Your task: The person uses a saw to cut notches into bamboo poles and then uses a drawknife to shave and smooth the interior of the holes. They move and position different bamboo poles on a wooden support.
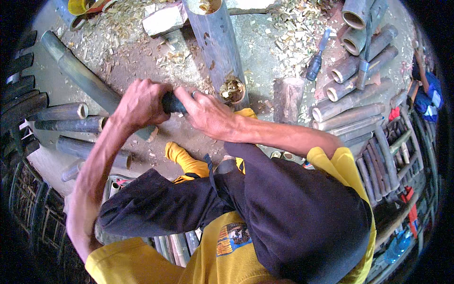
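Observation:
Both of my hands are closed around a short dark cylinder (174, 102), which looks like a bamboo tube, held crosswise in front of my knees. My left hand (143, 103) wraps its left part, hiding most of that end. A ring shows on my right hand (211, 115), which grips the right part with its fingers over the top. Beneath and behind my left hand a long greenish bamboo pole (85, 73) slants across the floor. Just beyond my right hand lies a thick grey bamboo tube (215, 45), with wood chips in its near open end.
A chisel-like tool (315, 66) lies right of the thick tube, near an upright wood block (289, 100). Cut bamboo tubes (347, 111) line the right side; more tubes (64, 112) lie left. Chips (295, 28) litter the floor. Another person (429, 97) is at far right.

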`<state>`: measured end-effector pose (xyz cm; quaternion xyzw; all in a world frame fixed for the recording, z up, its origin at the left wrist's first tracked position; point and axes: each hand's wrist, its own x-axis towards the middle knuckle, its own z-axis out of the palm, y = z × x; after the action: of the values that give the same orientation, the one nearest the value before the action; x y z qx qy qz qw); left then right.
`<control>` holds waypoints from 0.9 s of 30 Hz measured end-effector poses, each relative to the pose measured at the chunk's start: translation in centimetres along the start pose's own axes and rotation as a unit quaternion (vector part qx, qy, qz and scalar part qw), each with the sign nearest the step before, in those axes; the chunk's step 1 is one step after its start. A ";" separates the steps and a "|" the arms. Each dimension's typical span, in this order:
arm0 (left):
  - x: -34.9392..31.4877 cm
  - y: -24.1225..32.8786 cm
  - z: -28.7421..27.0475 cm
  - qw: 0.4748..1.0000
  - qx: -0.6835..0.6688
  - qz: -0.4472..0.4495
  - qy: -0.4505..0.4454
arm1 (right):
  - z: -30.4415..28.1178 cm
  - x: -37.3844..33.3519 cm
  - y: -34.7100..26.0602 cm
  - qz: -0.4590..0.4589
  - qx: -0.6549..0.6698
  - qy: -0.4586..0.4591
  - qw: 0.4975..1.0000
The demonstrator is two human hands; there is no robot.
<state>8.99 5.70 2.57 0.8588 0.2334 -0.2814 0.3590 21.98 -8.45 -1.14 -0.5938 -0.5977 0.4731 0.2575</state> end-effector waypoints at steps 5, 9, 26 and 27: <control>-3.8 2.4 9.1 0.966 -0.213 -0.143 0.020 | -1.7 -1.3 1.0 -0.075 -0.088 -0.287 0.951; -5.1 10.8 15.6 0.851 -0.432 -0.286 0.086 | -3.4 -2.9 2.8 -0.218 -0.150 -0.402 0.877; -5.5 7.4 13.6 0.904 -0.373 -0.199 0.054 | -3.8 -1.2 1.5 -0.157 -0.089 -0.394 0.901; -4.7 10.8 11.7 0.871 -0.399 -0.288 0.006 | -4.3 -1.7 2.0 -0.178 -0.092 -0.438 0.876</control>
<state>8.34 -10.83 4.02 0.5391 0.5648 -0.2503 0.5725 26.96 -9.22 -0.68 -0.2301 -0.7859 0.5739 -0.0067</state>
